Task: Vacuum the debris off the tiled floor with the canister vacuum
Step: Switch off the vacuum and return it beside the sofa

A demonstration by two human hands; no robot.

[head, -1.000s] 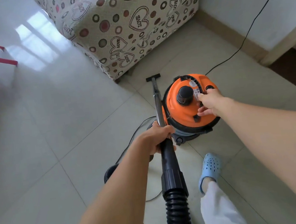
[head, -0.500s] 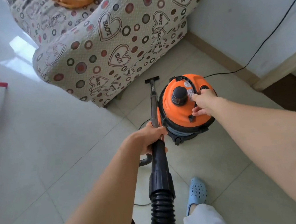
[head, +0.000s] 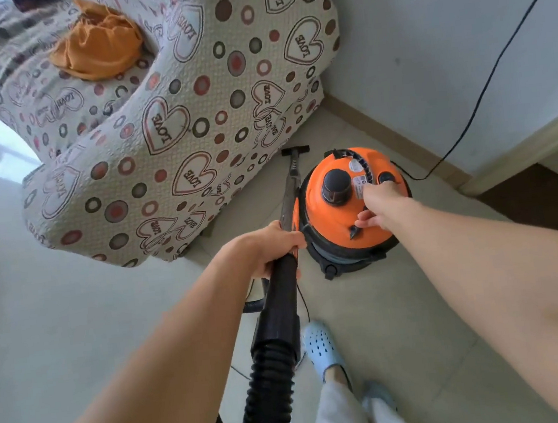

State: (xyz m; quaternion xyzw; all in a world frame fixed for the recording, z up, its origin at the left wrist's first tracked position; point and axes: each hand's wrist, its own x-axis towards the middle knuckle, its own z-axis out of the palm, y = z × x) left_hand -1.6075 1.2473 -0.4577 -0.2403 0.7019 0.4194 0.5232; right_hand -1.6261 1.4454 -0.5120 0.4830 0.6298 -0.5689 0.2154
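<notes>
The orange canister vacuum [head: 327, 221] stands on the pale tiled floor [head: 77, 336] next to a sofa. My left hand [head: 264, 247] grips the black wand [head: 279, 297] just above where the metal tube [head: 289, 186] begins. The tube runs down to the floor nozzle [head: 294, 150], which sits on the tiles at the sofa's base. The ribbed hose [head: 265, 385] hangs from the wand toward me. My right hand [head: 378, 201] rests on the canister's lid, fingertips at the black switch [head: 386, 176]. No debris is visible.
A sofa in a heart-print cover [head: 166, 137] fills the upper left, with an orange cloth [head: 98, 47] on it. The power cord [head: 485, 86] runs up the wall on the right. My slippered foot [head: 321, 344] stands near the hose. A darker doorway floor [head: 545, 204] lies at the right.
My right hand's fingers have slid from the label toward the black switch on the lid. The view has lifted, showing more sofa. My left hand keeps its grip.
</notes>
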